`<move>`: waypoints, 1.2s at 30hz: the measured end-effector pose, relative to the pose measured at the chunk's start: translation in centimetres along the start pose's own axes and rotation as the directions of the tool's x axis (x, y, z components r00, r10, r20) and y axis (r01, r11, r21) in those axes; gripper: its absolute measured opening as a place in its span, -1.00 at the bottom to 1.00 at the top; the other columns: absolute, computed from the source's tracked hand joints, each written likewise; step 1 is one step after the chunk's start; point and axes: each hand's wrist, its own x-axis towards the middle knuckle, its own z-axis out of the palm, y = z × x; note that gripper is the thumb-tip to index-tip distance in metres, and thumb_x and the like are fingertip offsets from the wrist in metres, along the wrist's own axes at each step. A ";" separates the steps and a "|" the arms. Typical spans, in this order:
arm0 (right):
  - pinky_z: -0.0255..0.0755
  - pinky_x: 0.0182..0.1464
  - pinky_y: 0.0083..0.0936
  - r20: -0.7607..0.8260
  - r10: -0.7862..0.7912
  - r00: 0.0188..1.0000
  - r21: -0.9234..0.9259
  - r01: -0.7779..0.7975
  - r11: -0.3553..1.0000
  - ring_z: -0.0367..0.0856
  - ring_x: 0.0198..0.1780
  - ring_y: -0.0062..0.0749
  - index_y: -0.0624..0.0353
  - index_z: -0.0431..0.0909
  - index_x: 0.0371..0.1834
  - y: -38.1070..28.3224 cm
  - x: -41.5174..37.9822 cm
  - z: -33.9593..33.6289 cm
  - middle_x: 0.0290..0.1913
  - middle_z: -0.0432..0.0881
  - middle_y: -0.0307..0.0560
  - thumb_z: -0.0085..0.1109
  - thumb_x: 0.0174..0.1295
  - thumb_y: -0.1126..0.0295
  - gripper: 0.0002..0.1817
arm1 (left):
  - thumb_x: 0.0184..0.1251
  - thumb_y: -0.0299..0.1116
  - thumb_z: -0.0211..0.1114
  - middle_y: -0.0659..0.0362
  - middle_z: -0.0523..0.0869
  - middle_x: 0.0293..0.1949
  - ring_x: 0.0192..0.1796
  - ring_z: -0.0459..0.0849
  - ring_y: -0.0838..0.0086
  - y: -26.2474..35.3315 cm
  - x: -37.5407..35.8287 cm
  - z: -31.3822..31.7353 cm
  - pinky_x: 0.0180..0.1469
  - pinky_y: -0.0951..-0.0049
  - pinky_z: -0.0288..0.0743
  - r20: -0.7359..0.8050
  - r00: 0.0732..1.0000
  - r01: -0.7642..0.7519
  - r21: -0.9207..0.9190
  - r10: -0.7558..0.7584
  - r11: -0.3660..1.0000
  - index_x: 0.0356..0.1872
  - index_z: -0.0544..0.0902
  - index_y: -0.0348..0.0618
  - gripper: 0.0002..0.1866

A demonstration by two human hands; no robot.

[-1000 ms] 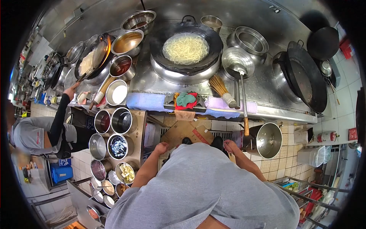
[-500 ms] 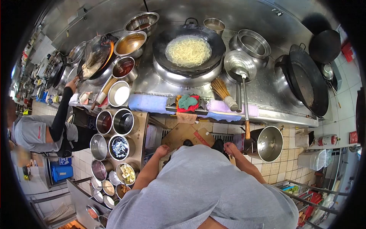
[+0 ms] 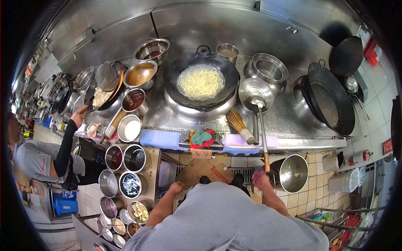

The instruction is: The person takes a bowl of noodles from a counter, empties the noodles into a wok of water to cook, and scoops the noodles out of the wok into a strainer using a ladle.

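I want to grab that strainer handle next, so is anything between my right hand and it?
Nothing visible. The right hand sits just below the wooden end of the strainer handle, with only open space between them. The steel pot stands off to the right, clear of that path.
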 end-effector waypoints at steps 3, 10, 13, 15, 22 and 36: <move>0.37 -0.40 -0.46 0.022 -0.117 0.993 0.326 0.104 0.940 0.48 -0.45 -0.44 0.07 0.41 -0.32 -5.3 -5.5 4.9 -0.50 0.50 -0.17 -0.36 0.21 0.01 -0.59 | 0.03 -0.10 0.09 0.08 0.62 -0.37 -0.27 0.59 0.34 0.6 0.1 -0.6 -0.17 0.41 0.41 0.117 0.990 0.097 -0.158 -0.079 0.983 -0.30 0.57 -0.10 -0.68; 0.18 -0.73 -0.68 0.057 -0.591 0.804 -0.799 0.392 0.457 0.27 -0.74 -0.61 0.16 0.31 -0.25 -12.8 -8.2 14.0 -0.68 0.31 -0.25 -0.04 0.13 0.33 -0.82 | 0.03 -0.16 0.09 0.13 0.62 -0.31 -0.24 0.58 0.35 3.6 -1.3 -1.9 -0.17 0.40 0.41 0.062 0.995 0.080 -0.029 -0.078 0.996 -0.26 0.56 -0.09 -0.70; 0.13 -0.78 -0.68 0.217 -0.579 0.786 -0.469 0.604 0.644 0.22 -0.77 -0.65 0.19 0.26 -0.14 -11.6 -10.1 16.8 -0.69 0.29 -0.27 -0.10 0.17 0.40 -0.79 | 0.07 -0.21 0.09 0.11 0.62 -0.33 -0.29 0.59 0.40 4.7 -1.8 -2.1 -0.21 0.46 0.42 0.063 0.993 0.104 -0.122 -0.097 0.987 -0.25 0.55 -0.16 -0.71; 0.13 -0.77 -0.69 0.223 -0.564 0.795 -0.511 0.588 0.627 0.21 -0.77 -0.66 0.19 0.24 -0.09 -11.3 -10.9 17.3 -0.68 0.29 -0.28 -0.09 0.17 0.41 -0.75 | 0.08 -0.23 0.09 0.10 0.62 -0.35 -0.32 0.60 0.42 4.4 -2.5 -1.5 -0.24 0.47 0.43 0.059 0.995 0.093 -0.165 -0.085 0.982 -0.25 0.54 -0.19 -0.71; 0.34 -0.34 -0.68 0.562 -0.544 0.623 -0.787 0.604 -0.122 0.36 -0.46 -0.60 0.11 0.16 0.15 -16.2 -21.4 18.8 -0.35 0.41 -0.21 -0.03 0.04 0.60 -0.47 | 0.09 -0.24 0.08 0.10 0.62 -0.41 -0.42 0.59 0.47 -0.4 -2.5 -0.4 -0.34 0.48 0.44 0.066 0.988 0.151 -0.280 -0.138 0.948 -0.24 0.53 -0.22 -0.71; 0.32 -0.14 -0.28 0.618 -0.557 0.555 -0.752 0.623 -0.213 0.47 -0.20 0.05 0.21 0.30 0.02 -19.5 -7.2 29.5 -0.25 0.51 0.18 0.02 -0.04 0.39 -0.53 | 0.16 -0.33 0.03 0.11 0.59 -0.42 -0.43 0.55 0.46 -0.3 -4.9 0.3 -0.41 0.51 0.43 0.050 0.988 0.148 -0.523 -0.143 0.839 -0.22 0.48 -0.31 -0.74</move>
